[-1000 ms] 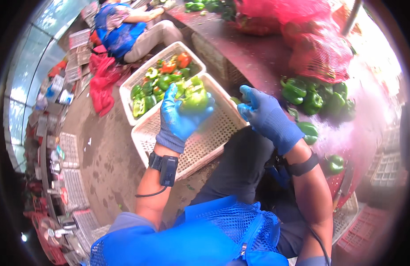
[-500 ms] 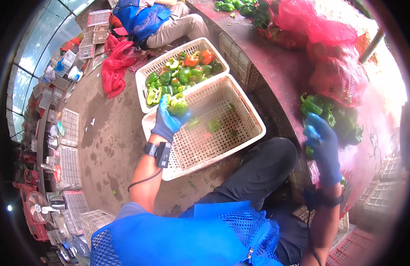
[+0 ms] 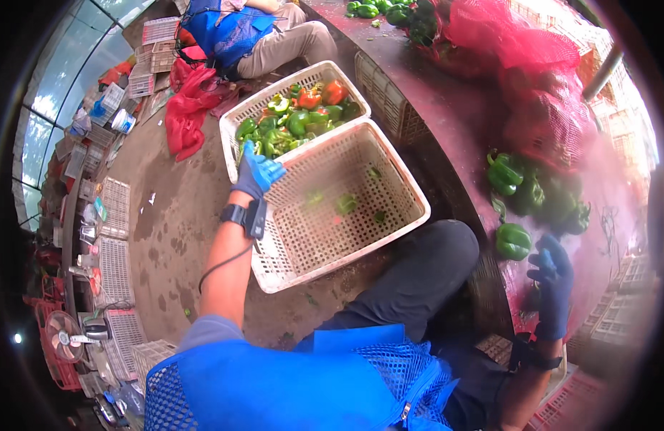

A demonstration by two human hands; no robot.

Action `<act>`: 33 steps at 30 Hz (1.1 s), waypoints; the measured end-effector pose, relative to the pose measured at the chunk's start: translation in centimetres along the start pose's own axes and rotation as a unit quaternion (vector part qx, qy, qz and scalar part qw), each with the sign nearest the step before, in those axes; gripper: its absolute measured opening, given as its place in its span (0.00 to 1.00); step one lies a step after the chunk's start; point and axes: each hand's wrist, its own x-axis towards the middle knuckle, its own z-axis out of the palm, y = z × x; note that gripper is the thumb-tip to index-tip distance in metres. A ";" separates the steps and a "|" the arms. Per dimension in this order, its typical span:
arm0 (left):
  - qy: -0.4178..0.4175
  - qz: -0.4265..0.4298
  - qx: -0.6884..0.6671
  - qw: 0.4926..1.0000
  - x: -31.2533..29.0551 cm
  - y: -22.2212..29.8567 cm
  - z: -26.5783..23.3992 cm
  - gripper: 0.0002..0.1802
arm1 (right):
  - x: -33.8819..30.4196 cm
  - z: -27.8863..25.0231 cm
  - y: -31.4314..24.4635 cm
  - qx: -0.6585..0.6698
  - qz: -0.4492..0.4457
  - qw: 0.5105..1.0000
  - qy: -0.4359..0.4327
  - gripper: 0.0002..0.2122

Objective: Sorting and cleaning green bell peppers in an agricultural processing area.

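My left hand (image 3: pixel 258 172), in a blue glove, is empty with its fingers spread over the near left rim of the far white crate (image 3: pixel 235 115). Cut and whole peppers fill that crate, mostly green bell peppers (image 3: pixel 298 123) with a few orange-red ones (image 3: pixel 335 92). A light green cut pepper (image 3: pixel 277 142) lies just beyond my fingertips. Beside the red tabletop's near edge, my right hand (image 3: pixel 553 284), also gloved, has its fingers apart, with no held thing visible. A single green bell pepper (image 3: pixel 513 241) rests just left of its fingers.
A near white crate (image 3: pixel 332 276) holds a few green scraps. More green peppers (image 3: pixel 536 190) and red mesh sacks (image 3: pixel 544 118) lie on the red table (image 3: pixel 465 122). Another person (image 3: pixel 274 43) sits at the far side. Stacked crates (image 3: pixel 114 269) line the left.
My left hand has let go of the light green cut pepper, now in the far crate, and opened. My right hand has moved nearer to me, uncovering the single green pepper.
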 end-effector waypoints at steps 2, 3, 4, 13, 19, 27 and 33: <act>-0.012 -0.027 0.021 0.999 1.2 -3.1 -1.4 0.31 | -0.6 -0.8 0.3 0.011 0.014 1.000 0.012 0.22; -0.087 -0.029 0.059 0.994 1.0 -4.8 -1.9 0.31 | -0.7 -1.2 0.9 0.013 0.012 1.000 0.008 0.22; -0.165 -0.035 0.096 0.981 0.6 -6.5 -1.7 0.33 | -0.9 -2.1 1.6 0.024 0.012 1.000 0.009 0.22; -0.382 0.081 0.161 0.906 -13.9 -11.0 15.4 0.19 | -3.0 -7.8 9.4 -0.103 0.015 0.990 0.098 0.19; -0.431 0.203 0.323 0.818 -23.3 -12.4 26.1 0.27 | -3.1 -6.3 10.4 -0.171 -0.013 0.971 0.166 0.19; -0.468 0.448 0.643 0.409 -23.7 -25.2 35.3 0.45 | -3.8 -6.3 9.0 -0.196 -0.041 0.961 0.193 0.20; -0.500 0.329 0.724 0.343 -24.4 -28.7 37.0 0.39 | -4.3 -6.5 8.6 -0.243 -0.074 0.942 0.217 0.19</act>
